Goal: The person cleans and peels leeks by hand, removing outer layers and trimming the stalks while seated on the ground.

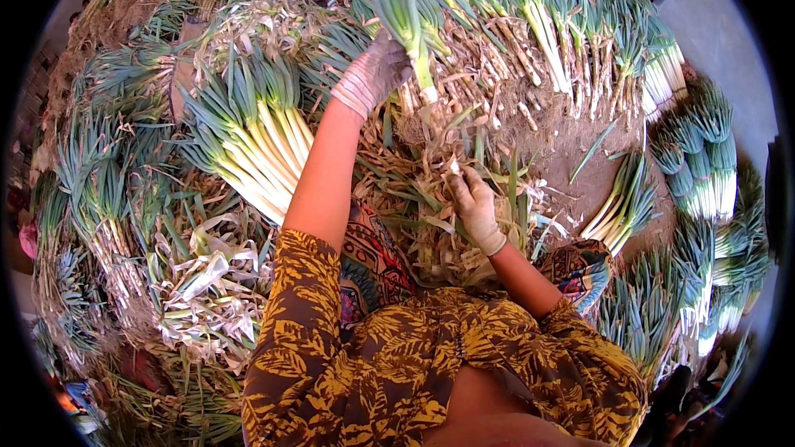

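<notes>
Your gloved left hand (373, 74) is stretched forward and clenched around a long green onion stalk (411, 25), glossy green above and pale white at the base, lifted over the heap of dry, papery peelings (414, 190). Your gloved right hand (476, 207) pinches a thin husk strip (454, 167) just below. Smooth white-stemmed bunches (257, 149) lie left; another cleaned bunch (617, 211) lies right on bare dirt
</notes>
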Available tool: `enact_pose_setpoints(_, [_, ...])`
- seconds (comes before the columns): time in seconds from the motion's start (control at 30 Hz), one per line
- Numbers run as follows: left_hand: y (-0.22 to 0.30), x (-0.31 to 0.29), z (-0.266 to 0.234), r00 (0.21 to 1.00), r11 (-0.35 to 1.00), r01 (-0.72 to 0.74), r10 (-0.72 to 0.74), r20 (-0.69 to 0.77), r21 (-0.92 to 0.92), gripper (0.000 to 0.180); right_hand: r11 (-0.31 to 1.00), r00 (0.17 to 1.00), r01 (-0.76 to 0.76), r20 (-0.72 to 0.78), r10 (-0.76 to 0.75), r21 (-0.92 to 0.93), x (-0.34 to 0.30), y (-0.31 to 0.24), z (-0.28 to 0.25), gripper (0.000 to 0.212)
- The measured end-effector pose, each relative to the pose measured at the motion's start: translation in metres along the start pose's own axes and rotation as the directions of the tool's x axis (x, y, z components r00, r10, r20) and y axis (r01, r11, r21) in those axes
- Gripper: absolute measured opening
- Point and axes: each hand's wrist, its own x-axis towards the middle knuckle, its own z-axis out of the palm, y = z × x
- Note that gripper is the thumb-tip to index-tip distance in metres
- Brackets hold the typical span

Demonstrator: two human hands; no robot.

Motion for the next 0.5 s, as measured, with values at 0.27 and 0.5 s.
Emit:
enact_pose_setpoints(0.27, [-0.041,-0.023,0.023,0.934,0.565,-0.354,0.171,0.314,0.745,0.023,0.868,0.838,0.448,-0.239,-0.491,-0.213,0.144,-0.049,0.017,0.059])
enact_pose_setpoints(0.5, [-0.011,-0.013,0.028,0.892,0.772,-0.452,0.390,0.229,0.447,0.033,0.980,0.983,0.158,-0.078,-0.168,-0.118,0.141,-0.054,0.025,0.019])
